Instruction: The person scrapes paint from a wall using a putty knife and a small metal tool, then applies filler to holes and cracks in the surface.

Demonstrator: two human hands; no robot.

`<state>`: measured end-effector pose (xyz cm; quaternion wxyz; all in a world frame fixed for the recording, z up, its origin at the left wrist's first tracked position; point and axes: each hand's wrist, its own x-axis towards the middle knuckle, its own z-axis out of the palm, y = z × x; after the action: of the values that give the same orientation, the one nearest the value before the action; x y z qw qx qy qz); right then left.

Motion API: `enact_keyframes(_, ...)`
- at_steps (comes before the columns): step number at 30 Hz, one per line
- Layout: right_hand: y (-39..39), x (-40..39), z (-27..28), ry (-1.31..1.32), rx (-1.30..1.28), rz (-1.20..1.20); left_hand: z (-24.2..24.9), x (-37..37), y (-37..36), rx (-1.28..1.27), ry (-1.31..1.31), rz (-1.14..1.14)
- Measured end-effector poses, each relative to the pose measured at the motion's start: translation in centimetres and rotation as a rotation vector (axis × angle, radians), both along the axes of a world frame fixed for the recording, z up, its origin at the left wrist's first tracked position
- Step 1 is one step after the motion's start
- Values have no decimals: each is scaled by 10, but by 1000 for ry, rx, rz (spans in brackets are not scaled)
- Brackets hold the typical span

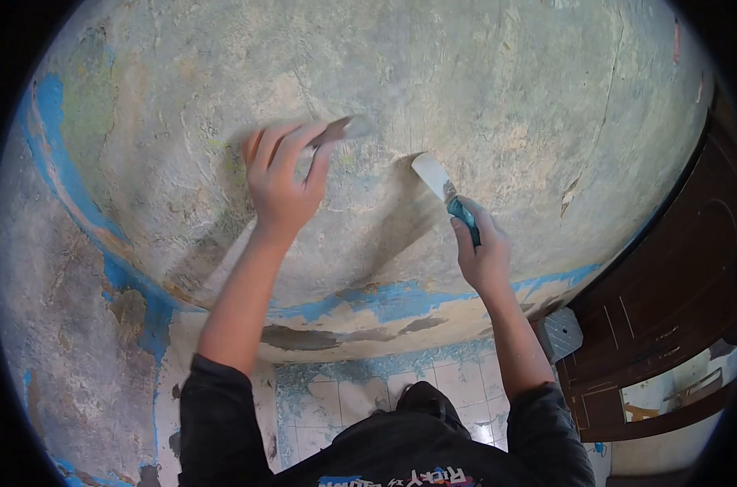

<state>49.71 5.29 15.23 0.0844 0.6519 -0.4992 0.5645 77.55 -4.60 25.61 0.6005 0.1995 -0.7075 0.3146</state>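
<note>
My right hand (485,253) is wrapped round the teal handle of a putty knife (433,176). The knife's pale metal blade points up and left, its tip at or very near the wall. Further left, my left hand (285,185) is raised before the wall (466,73), fingers bent round a flat, blade-like piece (336,130) with a brownish body and a pale grey end. Motion blurs that piece, so its exact kind does not show. The wall between and above the hands is rough, mottled grey and beige, with cracks and scraped patches.
Blue paint remnants (401,300) run along the lower wall and the left corner. Blue flakes lie on the white tiled floor (315,406). At the right stand a dark wooden cabinet (652,268) and a grey box-like object (560,334).
</note>
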Motion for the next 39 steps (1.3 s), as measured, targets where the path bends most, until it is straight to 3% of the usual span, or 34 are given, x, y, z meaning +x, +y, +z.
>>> enact_keyframes(5, -7, -5, 9, 51, -41, -59, 53, -29, -22, -264, -402, 10)
enact_keyframes(8, -11, -7, 6, 23, -62, -106, 62, -41, -42, -318, -483, -32)
enact_keyframes(15, -17, -7, -2, 52, -79, -101, 60, -47, -56, -445, -411, 30)
enact_keyframes(19, -25, -3, -12, -76, -169, -123, 58, -45, -57, -421, -400, 79)
enact_keyframes(23, -19, -1, -10, 30, -134, -148, 58, -45, -59, -395, -391, 83)
enact_keyframes(26, -15, -1, -8, -108, 6, -155, 57, -44, -60, -404, -406, 92)
enact_keyframes(29, -15, 1, -10, 54, -25, -156, 56, -44, -62, -431, -404, 98)
enact_keyframes(32, -25, -2, -12, -7, -171, -197, 54, -45, -65, -406, -390, 67)
enact_keyframes(39, -18, -6, -14, 97, -50, -184, 58, -42, -61, -406, -392, 88)
